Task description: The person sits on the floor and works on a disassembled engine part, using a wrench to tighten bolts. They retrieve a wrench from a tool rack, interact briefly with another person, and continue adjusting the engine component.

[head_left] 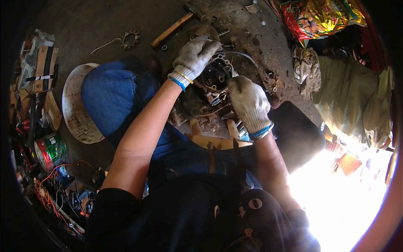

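Note:
A greasy, dark engine part (218, 72) with a light metal rim lies on the ground in front of me. My left hand (197, 54), in a soiled white knit glove, is at its upper left edge with the fingers curled closed. What those fingers grip is hidden. A thin curved cable (241, 53) arcs from near the left fingertips over the part. My right hand (249, 98), gloved likewise, is closed at the part's right side. Its blackened fingertips point into the part, and whatever they pinch cannot be made out.
A wooden-handled hammer (174, 28), a nut (164, 48) and a round stator-like ring (130, 39) with a wire lie beyond my left hand. A dirty white basin (73, 107) sits left. Rags (306, 69) and a shiny bag (323, 19) are right; clutter lines the far left.

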### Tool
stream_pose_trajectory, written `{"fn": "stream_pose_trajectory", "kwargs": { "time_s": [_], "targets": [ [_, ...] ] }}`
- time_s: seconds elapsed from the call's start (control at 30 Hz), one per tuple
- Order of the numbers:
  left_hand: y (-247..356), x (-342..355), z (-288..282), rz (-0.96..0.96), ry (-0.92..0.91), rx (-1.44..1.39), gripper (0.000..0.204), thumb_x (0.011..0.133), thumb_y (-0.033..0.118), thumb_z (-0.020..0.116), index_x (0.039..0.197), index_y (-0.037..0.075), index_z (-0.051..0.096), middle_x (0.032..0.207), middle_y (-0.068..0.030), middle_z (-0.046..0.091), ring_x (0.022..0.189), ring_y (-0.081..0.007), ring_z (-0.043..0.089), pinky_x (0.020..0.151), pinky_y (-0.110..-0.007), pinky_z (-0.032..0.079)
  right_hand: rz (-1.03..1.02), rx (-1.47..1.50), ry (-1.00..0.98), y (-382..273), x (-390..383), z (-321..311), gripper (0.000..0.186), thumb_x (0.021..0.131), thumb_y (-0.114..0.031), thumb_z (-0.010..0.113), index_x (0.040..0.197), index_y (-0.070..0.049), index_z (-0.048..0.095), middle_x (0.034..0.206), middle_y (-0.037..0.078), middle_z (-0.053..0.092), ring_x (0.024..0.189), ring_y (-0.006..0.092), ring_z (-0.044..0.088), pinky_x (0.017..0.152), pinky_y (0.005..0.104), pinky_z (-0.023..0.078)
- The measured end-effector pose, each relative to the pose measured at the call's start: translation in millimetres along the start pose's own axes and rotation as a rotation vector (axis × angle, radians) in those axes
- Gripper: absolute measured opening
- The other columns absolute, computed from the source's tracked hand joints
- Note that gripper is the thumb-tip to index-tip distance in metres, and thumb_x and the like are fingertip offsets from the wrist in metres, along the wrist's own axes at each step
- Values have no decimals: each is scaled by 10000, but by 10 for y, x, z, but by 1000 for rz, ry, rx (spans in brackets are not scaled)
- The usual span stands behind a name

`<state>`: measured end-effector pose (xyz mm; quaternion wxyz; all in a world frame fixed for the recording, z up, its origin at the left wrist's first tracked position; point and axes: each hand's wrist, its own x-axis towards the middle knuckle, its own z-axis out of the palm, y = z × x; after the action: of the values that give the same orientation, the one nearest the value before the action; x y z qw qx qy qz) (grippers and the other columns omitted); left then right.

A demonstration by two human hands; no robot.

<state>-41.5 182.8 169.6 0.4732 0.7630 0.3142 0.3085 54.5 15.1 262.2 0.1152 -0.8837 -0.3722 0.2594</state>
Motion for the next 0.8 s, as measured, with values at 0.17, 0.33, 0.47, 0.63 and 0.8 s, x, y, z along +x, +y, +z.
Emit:
{"fn": "stream_pose_trajectory", "kwargs": {
  "time_s": [0.17,0.33,0.47,0.63,0.8],
  "targets": [
    [17,-9,3,72,15,17,442,968,478,604,977,71,775,986,-155,733,963,-310,686,886,-397,520,-67,-278,-47,-122,-8,53,371,1003,-357,492,958,-44,687,864,227,712,832,406,707,699,483,569],
    [37,-28,-24,-21,-47,28,416,968,455,613,1029,75,770,1074,-158,722,1042,-311,674,932,-398,510,-399,-525,93,-141,-99,185,293,968,-305,552,875,-45,650,695,138,686,624,302,708,447,437,532],
    [51,-9,-63,-50,-106,54,345,961,362,673,1100,58,755,1206,-176,706,1138,-310,663,982,-389,504,-400,-633,146,-167,-153,269,225,920,-256,592,837,-51,630,680,100,665,584,260,692,406,414,504],
    [56,-31,-21,-2,-35,-8,432,950,484,629,1002,83,780,1005,-130,748,1065,-295,672,956,-399,506,-544,-751,185,-12,-111,227,301,787,-191,668,995,27,652,627,-2,589,507,165,621,354,345,405],
    [19,-22,0,-36,-48,-18,391,925,451,678,989,79,783,1018,-116,755,1148,-280,653,1003,-396,491,-436,-762,60,170,-23,242,244,863,-171,618,1038,-1,615,626,19,638,523,199,657,409,374,465]
  ]
}}
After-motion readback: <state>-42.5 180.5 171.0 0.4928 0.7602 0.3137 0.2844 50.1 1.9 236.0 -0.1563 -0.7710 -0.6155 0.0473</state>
